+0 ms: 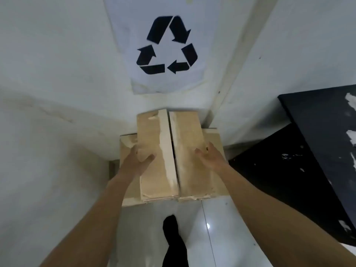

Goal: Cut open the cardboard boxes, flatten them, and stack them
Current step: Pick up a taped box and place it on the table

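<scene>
As left hand [139, 159] and right hand [210, 158] grip, one box [185, 134] tops another [129, 198].

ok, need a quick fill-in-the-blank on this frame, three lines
1. The wall poster shows a black ___ symbol.
2. Beneath the top flattened box, held by the left hand and right hand, lies more ___.
3. The foot wears a ___ sock.
Missing: recycling; cardboard; black.

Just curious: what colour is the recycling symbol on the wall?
The symbol is black, on a white sheet; head view.
</scene>
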